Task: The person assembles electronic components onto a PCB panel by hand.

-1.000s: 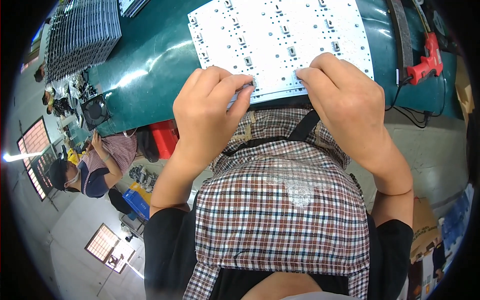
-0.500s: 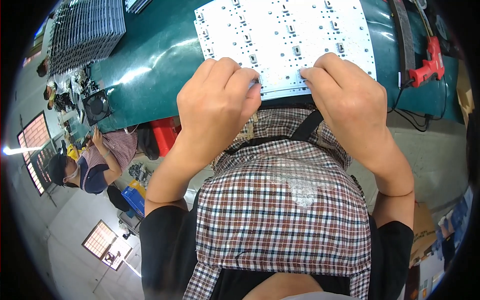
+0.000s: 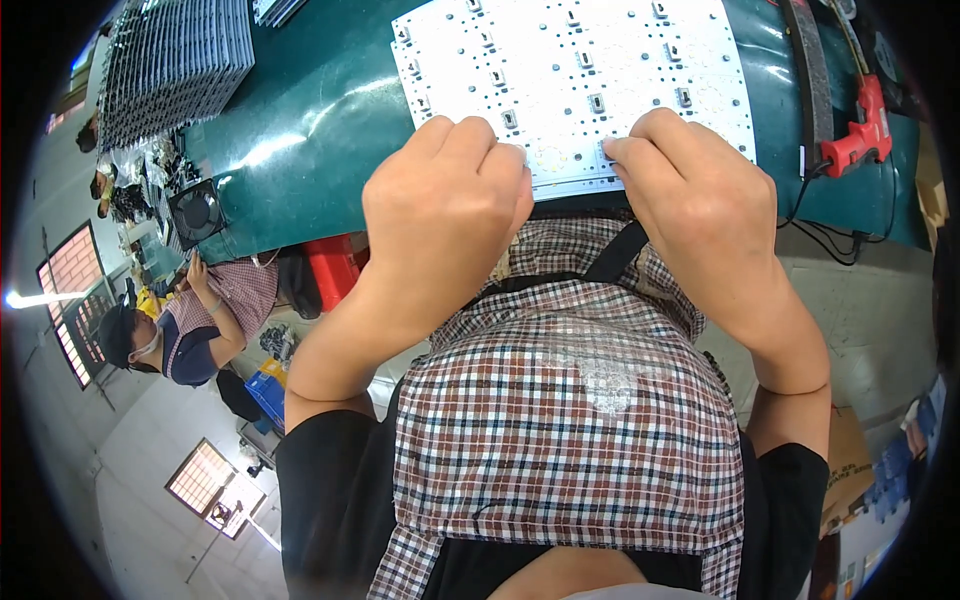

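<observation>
A white circuit board panel (image 3: pixel 545 100) lies on the green table in front of me, at its near edge. Rows of small metal slide switches (image 3: pixel 597 103) stand on it, among several dark round parts and small holes. My left hand (image 3: pixel 445 200) is closed over the board's near left corner, fingers curled, and what its fingertips hold is hidden. Toward the near right corner, my right hand (image 3: pixel 700 190) is closed in a pinch. Its fingertips meet the board in line with a column of switches; a bit of grey shows there, too covered to make out.
Right of the board lie a dark bar (image 3: pixel 808 90) and a red glue gun (image 3: pixel 862 130) with a black cable. A tall stack of panels (image 3: pixel 180 70) stands at the far left, near a black fan (image 3: pixel 196 212). A seated co-worker (image 3: pixel 190 335) is at left.
My left hand has shifted slightly right and rolled, so its thumb and the small dark part at its fingertips are hidden. The right hand stays nearly in place.
</observation>
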`<state>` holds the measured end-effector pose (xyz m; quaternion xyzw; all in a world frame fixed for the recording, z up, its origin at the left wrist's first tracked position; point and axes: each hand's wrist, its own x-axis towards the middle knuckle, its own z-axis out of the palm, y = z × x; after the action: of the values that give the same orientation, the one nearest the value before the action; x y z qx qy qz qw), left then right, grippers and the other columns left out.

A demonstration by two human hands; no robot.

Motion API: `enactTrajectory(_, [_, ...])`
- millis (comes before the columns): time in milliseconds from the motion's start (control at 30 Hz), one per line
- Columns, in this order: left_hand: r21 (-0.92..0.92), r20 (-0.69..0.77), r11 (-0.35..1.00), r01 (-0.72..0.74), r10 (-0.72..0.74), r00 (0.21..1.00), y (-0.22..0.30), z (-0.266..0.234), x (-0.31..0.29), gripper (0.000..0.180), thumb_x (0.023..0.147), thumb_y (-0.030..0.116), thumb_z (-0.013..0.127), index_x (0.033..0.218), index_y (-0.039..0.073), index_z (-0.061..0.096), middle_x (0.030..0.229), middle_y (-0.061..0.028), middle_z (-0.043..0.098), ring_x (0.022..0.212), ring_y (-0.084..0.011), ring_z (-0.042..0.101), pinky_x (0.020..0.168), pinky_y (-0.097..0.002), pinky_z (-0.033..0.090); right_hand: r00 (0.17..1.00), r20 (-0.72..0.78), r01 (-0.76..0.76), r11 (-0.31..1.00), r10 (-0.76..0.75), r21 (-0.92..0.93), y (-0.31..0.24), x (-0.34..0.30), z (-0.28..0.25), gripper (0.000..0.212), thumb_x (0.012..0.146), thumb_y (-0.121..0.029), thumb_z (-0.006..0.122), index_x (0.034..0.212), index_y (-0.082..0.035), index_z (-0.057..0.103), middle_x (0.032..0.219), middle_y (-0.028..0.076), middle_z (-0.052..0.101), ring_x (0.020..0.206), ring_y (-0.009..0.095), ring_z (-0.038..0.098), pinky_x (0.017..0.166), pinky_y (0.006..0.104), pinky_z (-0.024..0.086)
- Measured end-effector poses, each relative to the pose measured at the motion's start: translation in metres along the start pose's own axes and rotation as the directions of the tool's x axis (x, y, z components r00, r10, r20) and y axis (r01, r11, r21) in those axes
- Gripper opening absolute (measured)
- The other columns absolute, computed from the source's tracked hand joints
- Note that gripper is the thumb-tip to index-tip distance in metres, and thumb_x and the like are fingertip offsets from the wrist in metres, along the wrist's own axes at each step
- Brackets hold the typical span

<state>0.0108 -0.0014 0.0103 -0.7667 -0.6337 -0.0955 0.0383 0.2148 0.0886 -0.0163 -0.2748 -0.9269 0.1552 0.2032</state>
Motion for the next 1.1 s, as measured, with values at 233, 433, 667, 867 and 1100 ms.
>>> enactTrajectory(233, [-0.13, 0.033, 0.991, 0.035, -0.031, 0.999, -0.009, -0.007, -0.001, 0.013, 0.072, 0.012, 0.081, 0.078, 0.014, 0.07, 0.077, 0.0009, 0.059, 0.072, -0.0197, 0.06, 0.06, -0.032, 0.049, 1.0, 0.008, 0.003, 1.0, -0.003, 0.0, -0.002, 0.0, -0.002, 0.016, 0.079, -0.002, 0.076, 0.093, -0.006, 0.071, 0.086, 0.003, 0.064, 0.074, 0.02, 0.066, 0.061, 0.0324, 0.053])
enactTrajectory(433, [-0.164, -0.009, 0.982, 0.099, -0.102, 0.995, -0.008, 0.003, -0.005, 0.013, 0.074, 0.011, 0.083, 0.083, 0.015, 0.073, 0.079, 0.0013, 0.061, 0.073, -0.0191, 0.061, 0.062, -0.0325, 0.05, 1.0, 0.02, -0.007, 1.0, 0.006, 0.031, 0.0, 0.0, 0.0, 0.016, 0.079, -0.001, 0.076, 0.094, -0.005, 0.071, 0.087, 0.005, 0.064, 0.074, 0.021, 0.066, 0.062, 0.0317, 0.053])
enactTrajectory(667, [-0.389, -0.024, 0.896, 0.217, -0.245, 0.969, -0.03, -0.01, -0.013, 0.012, 0.081, 0.009, 0.08, 0.092, 0.011, 0.077, 0.082, -0.0028, 0.065, 0.074, -0.0196, 0.063, 0.063, -0.0308, 0.05, 0.942, -0.214, -0.229, 0.961, 0.259, 0.155, 0.039, 0.012, -0.027, 0.02, 0.094, -0.004, 0.071, 0.114, 0.0, 0.072, 0.092, 0.008, 0.066, 0.069, 0.015, 0.06, 0.062, 0.0268, 0.049])
enactTrajectory(867, [-0.378, 0.081, 0.705, 0.6, -0.62, 0.78, -0.053, 0.003, -0.044, 0.019, 0.095, 0.01, 0.069, 0.112, 0.007, 0.078, 0.091, -0.0102, 0.069, 0.074, -0.0218, 0.065, 0.068, -0.0331, 0.051, 0.878, -0.084, -0.471, 0.882, 0.472, 0.034, 0.057, 0.007, -0.016, 0.022, 0.098, -0.011, 0.067, 0.116, -0.001, 0.073, 0.093, 0.013, 0.066, 0.072, 0.024, 0.064, 0.069, 0.0352, 0.051])
enactTrajectory(1100, [-0.422, 0.051, 0.704, 0.572, -0.611, 0.79, -0.032, 0.015, -0.045, 0.024, 0.095, 0.006, 0.065, 0.117, 0.002, 0.075, 0.092, -0.011, 0.066, 0.075, -0.0251, 0.064, 0.069, -0.0363, 0.05, 0.873, -0.085, -0.481, 0.877, 0.481, 0.014, 0.055, 0.006, -0.022, 0.023, 0.098, -0.009, 0.066, 0.118, -0.001, 0.072, 0.092, 0.011, 0.064, 0.074, 0.023, 0.063, 0.069, 0.0346, 0.05])
